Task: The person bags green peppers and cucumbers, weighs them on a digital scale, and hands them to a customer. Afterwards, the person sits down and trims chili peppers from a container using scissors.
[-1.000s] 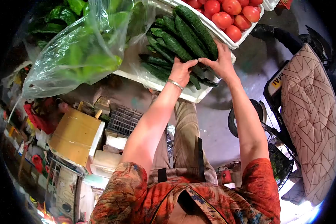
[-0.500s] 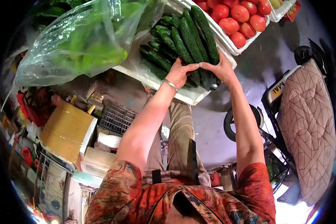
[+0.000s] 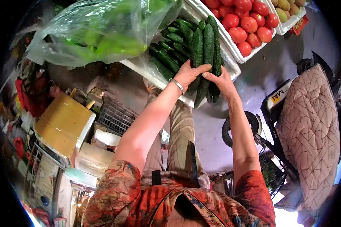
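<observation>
Between my two hands is a bundle of dark green cucumbers (image 3: 208,44), standing lengthwise away from me. My left hand (image 3: 189,75) wraps the bundle from the left, a bracelet on its wrist. From the right, my right hand (image 3: 222,82) clasps the same bundle, and the two thumbs nearly meet on top. Most fingers are hidden behind the cucumbers. The near ends reach over the front edge of a white foam box (image 3: 234,72). More cucumbers (image 3: 163,58) lie in that box, left of the bundle.
A clear plastic bag of green vegetables (image 3: 98,38) lies left of the box. Behind to the right are a foam box of tomatoes (image 3: 249,24) and a box of brownish-yellow produce (image 3: 286,11). A scooter with a quilted cover (image 3: 310,132) stands right; a yellow-brown box (image 3: 64,123) is at left.
Both hands have drawn the cucumber bundle slightly toward me. It now sits higher out of the box, with its near ends past the front edge. The view has shifted a little.
</observation>
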A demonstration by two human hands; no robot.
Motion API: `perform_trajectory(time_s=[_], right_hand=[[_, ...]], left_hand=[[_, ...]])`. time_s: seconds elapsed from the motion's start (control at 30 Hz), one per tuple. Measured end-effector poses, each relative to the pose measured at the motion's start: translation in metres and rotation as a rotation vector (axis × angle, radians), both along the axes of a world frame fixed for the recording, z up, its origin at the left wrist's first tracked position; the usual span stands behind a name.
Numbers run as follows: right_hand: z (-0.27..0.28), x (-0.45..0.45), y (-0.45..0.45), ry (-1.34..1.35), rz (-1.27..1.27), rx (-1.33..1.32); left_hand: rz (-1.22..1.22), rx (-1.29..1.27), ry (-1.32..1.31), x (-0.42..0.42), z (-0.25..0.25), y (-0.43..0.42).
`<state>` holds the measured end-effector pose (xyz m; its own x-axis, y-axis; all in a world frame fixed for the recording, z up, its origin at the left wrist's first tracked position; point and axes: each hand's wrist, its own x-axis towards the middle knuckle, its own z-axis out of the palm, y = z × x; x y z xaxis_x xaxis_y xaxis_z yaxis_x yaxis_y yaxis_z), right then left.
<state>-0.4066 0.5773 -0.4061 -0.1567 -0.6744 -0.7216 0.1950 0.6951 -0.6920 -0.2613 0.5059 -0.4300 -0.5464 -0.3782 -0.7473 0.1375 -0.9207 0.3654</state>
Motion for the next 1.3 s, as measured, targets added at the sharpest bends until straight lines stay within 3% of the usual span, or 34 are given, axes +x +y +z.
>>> perform_trajectory(time_s=[0.1, 0.23, 0.33, 0.43, 0.5, 0.63, 0.7, 0.8, 1.03, 1.17, 1.3], right_hand=[[0.028, -0.001, 0.006, -0.123, -0.063, 0.066], [0.079, 0.004, 0.031, -0.113, -0.17, 0.12], [0.124, 0.012, 0.056, -0.087, -0.276, 0.145], [0.167, 0.013, 0.074, -0.093, -0.227, 0.228], [0.193, 0.013, 0.073, -0.091, -0.15, 0.279], [0.223, 0.027, 0.067, -0.249, -0.026, 0.327], [0.231, 0.037, 0.058, -0.178, 0.12, 0.394], [0.266, 0.075, 0.018, -0.228, 0.261, 0.358], [0.308, 0.176, -0.063, -0.176, 0.534, 0.204], [0.336, 0.257, -0.115, -0.039, 0.933, -0.076], [0.35, 0.36, -0.149, 0.002, 1.156, -0.271]], left_hand=[[-0.048, 0.009, -0.009, -0.001, 0.034, -0.004], [-0.092, -0.181, -0.149, -0.011, 0.069, 0.022], [-0.051, -0.126, -0.07, -0.013, 0.109, 0.047], [-0.006, 0.025, 0.049, -0.004, 0.152, 0.068], [0.022, 0.187, 0.03, 0.002, 0.177, 0.077], [0.163, 0.266, -0.155, 0.026, 0.224, 0.093], [0.203, 0.282, -0.213, 0.048, 0.247, 0.089], [0.394, 0.416, -0.041, 0.081, 0.262, 0.087], [0.858, 0.127, -0.137, 0.17, 0.316, 0.053], [1.037, 0.023, -0.156, 0.24, 0.342, 0.032], [1.278, -0.1, -0.218, 0.327, 0.374, 0.02]])
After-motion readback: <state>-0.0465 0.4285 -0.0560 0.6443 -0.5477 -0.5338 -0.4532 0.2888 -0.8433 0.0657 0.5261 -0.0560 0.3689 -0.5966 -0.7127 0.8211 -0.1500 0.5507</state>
